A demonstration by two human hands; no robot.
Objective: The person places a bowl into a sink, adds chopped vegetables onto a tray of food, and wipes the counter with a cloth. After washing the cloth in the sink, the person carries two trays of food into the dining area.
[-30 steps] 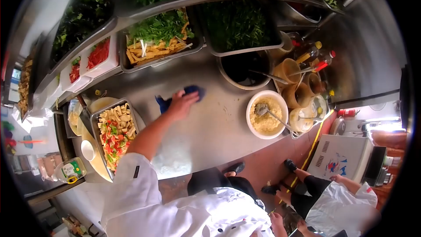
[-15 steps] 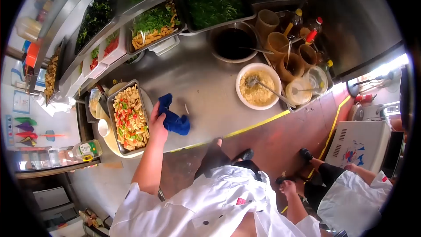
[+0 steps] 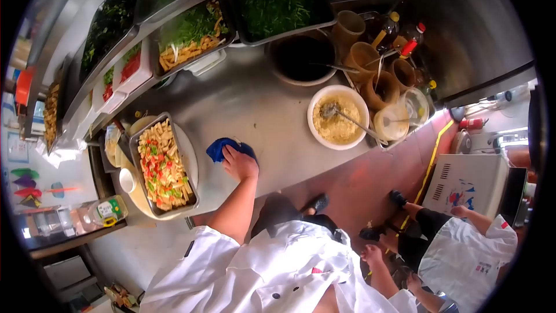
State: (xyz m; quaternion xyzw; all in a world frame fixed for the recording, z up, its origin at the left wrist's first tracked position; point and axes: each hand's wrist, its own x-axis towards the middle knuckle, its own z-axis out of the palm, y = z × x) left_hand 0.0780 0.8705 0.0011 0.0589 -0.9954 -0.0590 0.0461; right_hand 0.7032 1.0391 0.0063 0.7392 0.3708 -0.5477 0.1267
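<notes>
My left hand (image 3: pixel 239 162) presses a bunched blue cloth (image 3: pixel 219 149) down on the steel counter (image 3: pixel 260 117). Its fingers lie over the cloth and partly hide it. To the left of the hand is a metal tray of cut food strips with red and green pepper pieces (image 3: pixel 165 165), resting on a round board (image 3: pixel 193 156). My right hand (image 3: pixel 372 254) hangs low beside my white jacket, away from the counter. Its fingers are curled in, with nothing visible in them.
A white bowl of minced pale food with a spoon (image 3: pixel 341 124) stands near the counter's front edge, behind it a bowl of dark liquid (image 3: pixel 304 58). Brown cups (image 3: pixel 380 90) and bottles fill the right corner. Vegetable trays (image 3: pixel 277 8) line the shelf. A co-worker (image 3: pixel 460 249) is at right.
My left hand has moved right, away from the food tray, and now presses the blue cloth onto the counter. The cloth is more bunched under my palm. My right hand has shifted slightly.
</notes>
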